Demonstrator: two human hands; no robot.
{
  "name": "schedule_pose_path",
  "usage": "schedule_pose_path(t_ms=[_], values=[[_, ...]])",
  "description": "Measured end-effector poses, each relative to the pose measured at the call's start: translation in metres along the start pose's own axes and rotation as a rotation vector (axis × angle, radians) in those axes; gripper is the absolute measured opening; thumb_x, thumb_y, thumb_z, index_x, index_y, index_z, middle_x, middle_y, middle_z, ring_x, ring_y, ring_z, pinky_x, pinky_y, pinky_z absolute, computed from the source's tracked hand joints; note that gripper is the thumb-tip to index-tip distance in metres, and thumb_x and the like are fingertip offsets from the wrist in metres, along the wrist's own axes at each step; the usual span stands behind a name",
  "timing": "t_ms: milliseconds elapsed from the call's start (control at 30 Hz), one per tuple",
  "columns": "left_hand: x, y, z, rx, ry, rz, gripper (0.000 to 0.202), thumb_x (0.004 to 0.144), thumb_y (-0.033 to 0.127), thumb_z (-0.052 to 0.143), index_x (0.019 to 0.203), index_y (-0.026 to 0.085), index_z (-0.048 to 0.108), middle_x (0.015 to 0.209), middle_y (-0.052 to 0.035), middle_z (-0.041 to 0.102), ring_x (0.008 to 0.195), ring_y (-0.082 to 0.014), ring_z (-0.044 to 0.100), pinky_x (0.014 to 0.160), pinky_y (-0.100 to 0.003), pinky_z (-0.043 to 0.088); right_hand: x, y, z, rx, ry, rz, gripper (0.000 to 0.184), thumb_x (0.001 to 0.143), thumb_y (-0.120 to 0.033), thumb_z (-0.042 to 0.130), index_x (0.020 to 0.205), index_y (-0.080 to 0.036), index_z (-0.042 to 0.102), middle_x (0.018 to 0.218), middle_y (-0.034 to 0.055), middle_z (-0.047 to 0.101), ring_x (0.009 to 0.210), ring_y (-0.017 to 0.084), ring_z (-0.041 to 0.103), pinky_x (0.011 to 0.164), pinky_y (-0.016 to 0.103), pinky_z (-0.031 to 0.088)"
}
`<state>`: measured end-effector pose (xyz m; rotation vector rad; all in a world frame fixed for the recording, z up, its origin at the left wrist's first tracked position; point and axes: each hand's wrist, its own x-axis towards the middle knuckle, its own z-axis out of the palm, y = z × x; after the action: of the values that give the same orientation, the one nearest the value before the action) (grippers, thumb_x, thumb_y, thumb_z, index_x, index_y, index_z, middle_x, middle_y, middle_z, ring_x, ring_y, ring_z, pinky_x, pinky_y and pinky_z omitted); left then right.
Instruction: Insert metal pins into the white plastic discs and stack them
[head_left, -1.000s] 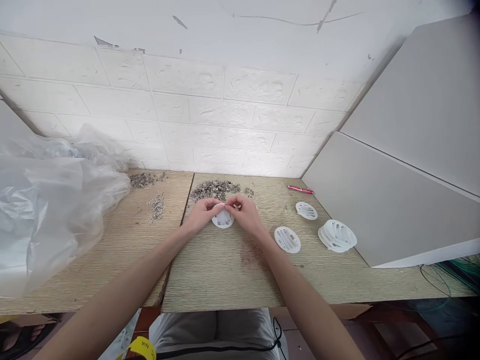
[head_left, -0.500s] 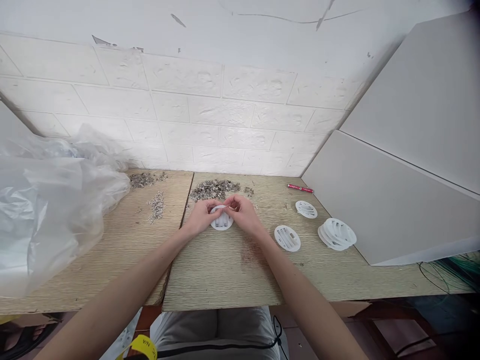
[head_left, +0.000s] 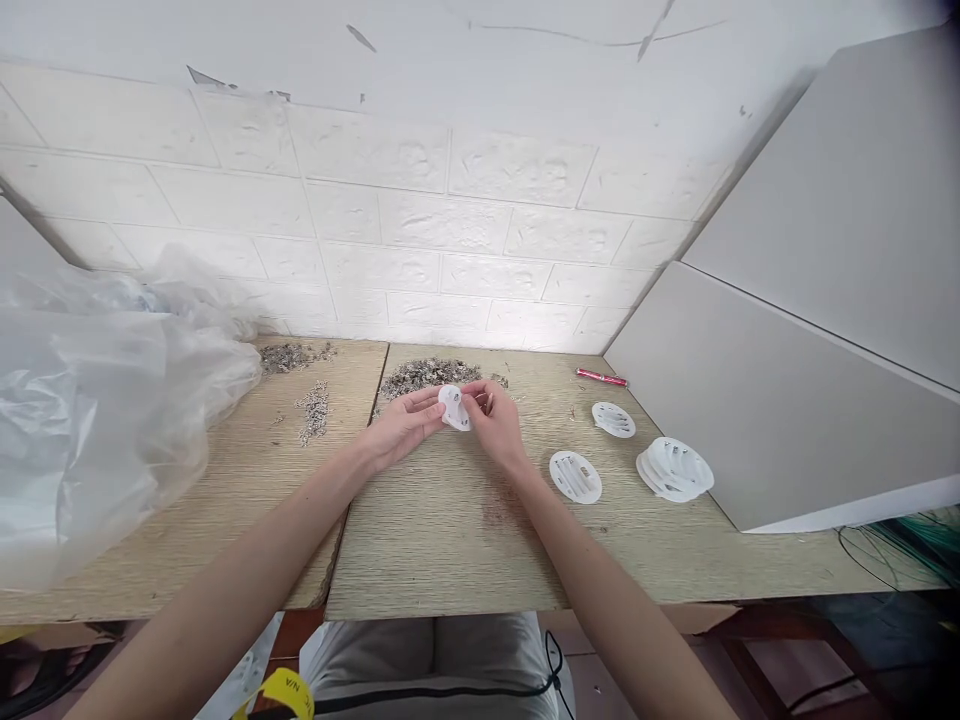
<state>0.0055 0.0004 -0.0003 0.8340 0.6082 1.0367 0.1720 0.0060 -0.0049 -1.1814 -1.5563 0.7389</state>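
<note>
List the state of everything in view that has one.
Held disc: tilted, between both hands
Left hand: gripping its left edge
Right hand: gripping its right side
Near loose disc: lying
Far loose disc: lying
Disc pile: stacked askew
Metal pieces: loosely heaped
Plastic bag: crumpled

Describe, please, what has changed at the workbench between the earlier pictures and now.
The white disc has shifted slightly away from the person and been turned, so it now shows as a narrower oval. The left hand has straightened its fingers; the right hand keeps hold at the disc's right side. Neither has let go. The two loose discs, the stack of discs and the red pen stayed put.
</note>
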Motion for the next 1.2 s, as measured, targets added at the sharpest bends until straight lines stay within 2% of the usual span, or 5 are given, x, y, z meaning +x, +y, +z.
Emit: schedule_pose_path(t_ms=[200, 367, 533, 767, 1200], values=[[0.001, 0.002, -0.001, -0.049, 0.032, -0.018, 0.023, 0.088, 0.028, 0.062, 0.104, 0.013, 0.069, 0.115, -0.0132, 0.068, 0.107, -0.0208, 0.064, 0.107, -0.039, 0.044, 0.002, 0.001, -0.007, -0.09, -0.062, -0.165, 0.04, 0.098, -0.043, 0.033, 0.09, -0.018, 0.063, 0.08, 0.0051, 0.065, 0.071, 0.016, 0.058, 0.067, 0.028, 0.043], [0.002, 0.004, 0.001, -0.059, 0.134, -0.045, 0.025, 0.087, 0.037, 0.062, 0.097, 0.014, 0.067, 0.107, -0.0124, 0.069, 0.099, -0.0226, 0.066, 0.097, -0.042, 0.051, 0.001, -0.002, -0.014, -0.32, -0.149, -0.079, 0.037, 0.097, -0.045, 0.038, 0.094, -0.018, 0.064, 0.057, -0.0011, 0.055, 0.053, 0.014, 0.049, 0.057, 0.026, 0.035], [0.004, 0.001, 0.001, 0.046, 0.207, -0.029, 0.024, 0.086, 0.037, 0.064, 0.092, 0.014, 0.065, 0.095, -0.011, 0.069, 0.085, -0.0185, 0.066, 0.085, -0.036, 0.055, 0.001, -0.003, -0.014, -0.45, -0.248, -0.051, 0.027, 0.085, -0.03, 0.062, 0.109, -0.019, 0.062, 0.071, -0.0004, 0.063, 0.065, 0.015, 0.055, 0.062, 0.025, 0.037], [0.004, -0.002, 0.0, 0.146, 0.168, 0.025, 0.031, 0.082, 0.043, 0.068, 0.089, 0.013, 0.064, 0.089, -0.0084, 0.067, 0.078, -0.0153, 0.062, 0.081, -0.033, 0.053, 0.003, 0.0, -0.014, -0.428, -0.287, -0.164, 0.019, 0.091, -0.018, 0.052, 0.096, -0.018, 0.071, 0.095, 0.0057, 0.07, 0.082, 0.017, 0.06, 0.072, 0.027, 0.041], [0.005, -0.007, -0.001, 0.16, 0.174, 0.043, 0.033, 0.079, 0.043, 0.07, 0.09, 0.013, 0.065, 0.086, -0.0066, 0.066, 0.081, -0.015, 0.062, 0.087, -0.036, 0.053, -0.001, -0.002, -0.009, -0.52, -0.284, -0.136, 0.02, 0.091, -0.019, 0.054, 0.093, -0.018, 0.074, 0.089, 0.0065, 0.069, 0.076, 0.016, 0.058, 0.068, 0.026, 0.038]])
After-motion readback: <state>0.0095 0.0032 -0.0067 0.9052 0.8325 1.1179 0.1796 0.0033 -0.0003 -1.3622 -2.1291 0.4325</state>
